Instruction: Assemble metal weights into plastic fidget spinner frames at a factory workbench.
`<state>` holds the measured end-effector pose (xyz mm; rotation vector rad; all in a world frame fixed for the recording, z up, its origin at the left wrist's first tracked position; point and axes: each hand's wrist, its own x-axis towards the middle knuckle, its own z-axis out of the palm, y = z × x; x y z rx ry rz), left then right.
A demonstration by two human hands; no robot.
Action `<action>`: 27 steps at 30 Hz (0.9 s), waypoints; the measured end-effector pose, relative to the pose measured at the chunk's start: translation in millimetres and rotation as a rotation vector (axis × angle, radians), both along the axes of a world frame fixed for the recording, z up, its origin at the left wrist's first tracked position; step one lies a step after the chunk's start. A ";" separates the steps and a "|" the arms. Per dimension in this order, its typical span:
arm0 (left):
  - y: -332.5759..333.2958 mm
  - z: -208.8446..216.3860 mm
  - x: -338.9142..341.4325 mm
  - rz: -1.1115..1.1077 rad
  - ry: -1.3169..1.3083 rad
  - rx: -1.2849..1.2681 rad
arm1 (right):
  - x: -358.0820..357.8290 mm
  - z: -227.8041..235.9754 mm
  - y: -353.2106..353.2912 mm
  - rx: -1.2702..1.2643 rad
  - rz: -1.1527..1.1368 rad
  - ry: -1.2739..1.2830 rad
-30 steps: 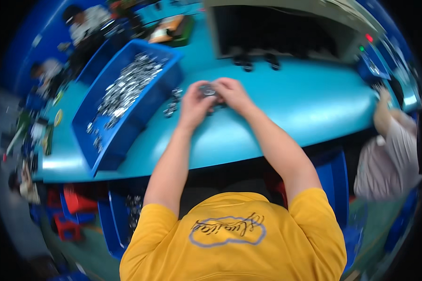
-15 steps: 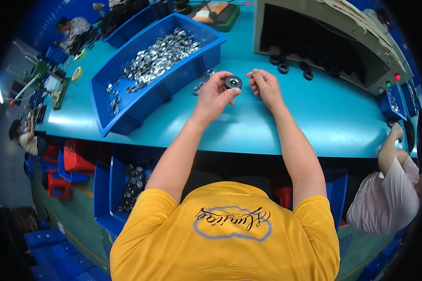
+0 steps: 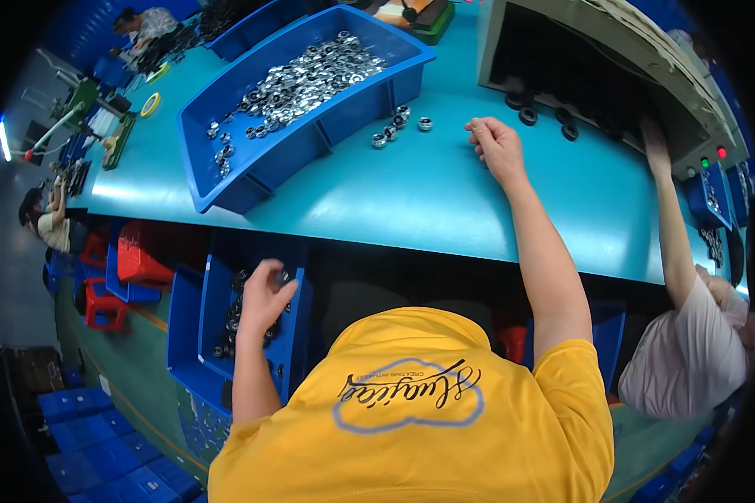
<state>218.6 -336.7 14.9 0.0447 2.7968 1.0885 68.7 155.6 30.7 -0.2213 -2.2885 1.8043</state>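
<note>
Silver round parts (image 3: pixel 310 88) lie heaped in the blue bin (image 3: pixel 306 138) at upper left, a few loose ones (image 3: pixel 390 132) beside it on the worktop (image 3: pixel 377 189), seemingly still to be used; black rings (image 3: pixel 528 116) wait at upper right; dark pieces (image 3: pixel 225 342) in the lower-left tub (image 3: pixel 298 323) look finished; over them, the left hand (image 3: pixel 262 302) has parted fingers; the right hand's (image 3: pixel 499 149) curl at upper centre, contents unclear.
</note>
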 end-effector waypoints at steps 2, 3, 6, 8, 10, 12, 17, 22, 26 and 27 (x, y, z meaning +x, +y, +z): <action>-44.0 -26.4 12.9 -0.084 0.009 -0.391 | 0.3 -2.4 0.3 0.052 -0.014 0.033; -63.3 -39.1 23.4 -0.112 0.035 -0.546 | -2.3 -10.0 1.2 0.080 -0.024 0.070; -62.2 -43.3 18.8 -0.108 0.071 -0.571 | -4.3 -2.4 -3.3 0.238 -0.040 0.144; -22.8 -13.4 -4.7 -0.125 0.119 -0.367 | 1.3 31.9 6.8 0.380 -0.001 0.123; 30.8 19.5 -17.8 -0.212 0.221 -0.164 | 5.6 52.7 21.3 0.441 0.018 0.136; 81.5 44.1 -40.3 -0.370 0.356 -0.035 | 0.6 46.4 61.9 0.601 -0.141 0.252; 175.9 69.4 -90.1 -0.725 0.517 0.118 | 21.3 14.3 161.1 0.897 -0.566 0.057; 249.0 68.1 -129.5 -0.902 0.541 0.227 | 23.6 -6.1 182.2 1.024 -0.590 -0.017; 283.1 53.9 -155.0 -0.749 0.491 0.419 | 5.1 10.2 135.8 0.686 -0.316 0.079; 291.0 49.3 -161.2 -0.668 0.476 0.493 | 2.0 21.5 108.6 0.511 -0.210 0.076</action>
